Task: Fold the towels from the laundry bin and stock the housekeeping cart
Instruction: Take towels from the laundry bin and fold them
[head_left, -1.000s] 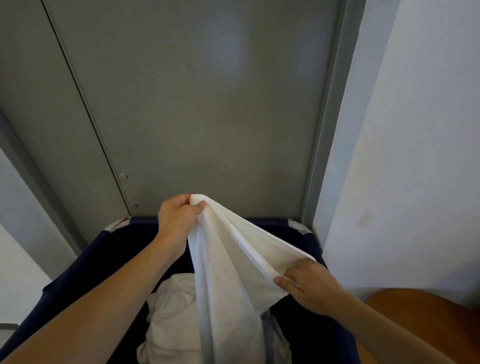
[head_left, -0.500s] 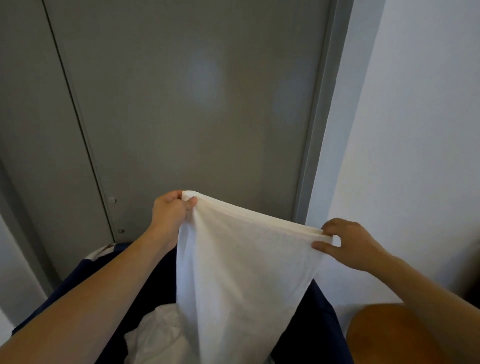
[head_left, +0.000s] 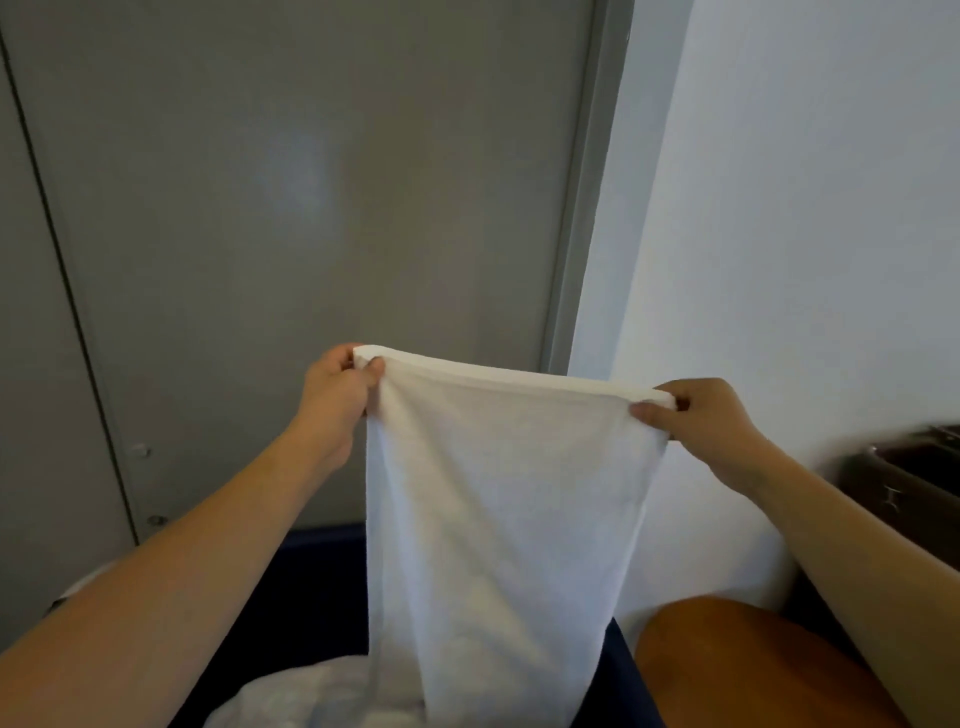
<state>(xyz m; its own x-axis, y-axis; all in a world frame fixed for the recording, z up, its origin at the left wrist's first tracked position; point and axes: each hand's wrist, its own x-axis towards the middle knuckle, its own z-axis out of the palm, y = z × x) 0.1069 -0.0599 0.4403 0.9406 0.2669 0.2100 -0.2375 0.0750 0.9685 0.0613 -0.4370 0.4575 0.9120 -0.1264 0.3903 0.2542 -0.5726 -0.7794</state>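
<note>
Stretching step: towel (head_left: 498, 519) pinched at both top corners by left hand (head_left: 337, 400) and right hand (head_left: 711, 421); halving judged next.

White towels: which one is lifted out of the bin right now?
The white towel stretched by its top edge between the left hand and right hand; the other white laundry lies crumpled in the navy bin.

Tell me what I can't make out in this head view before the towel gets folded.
- Towel: its lower end runs off the bottom edge, so its length is unknown.
- Laundry bin: mostly hidden behind the towel and the left forearm; the count of white laundry left inside is unclear.
- Dark object at the right edge: blurred and cut off, so I can't identify it.
- Left hand and right hand: fingertips hidden behind the top hem.
</note>
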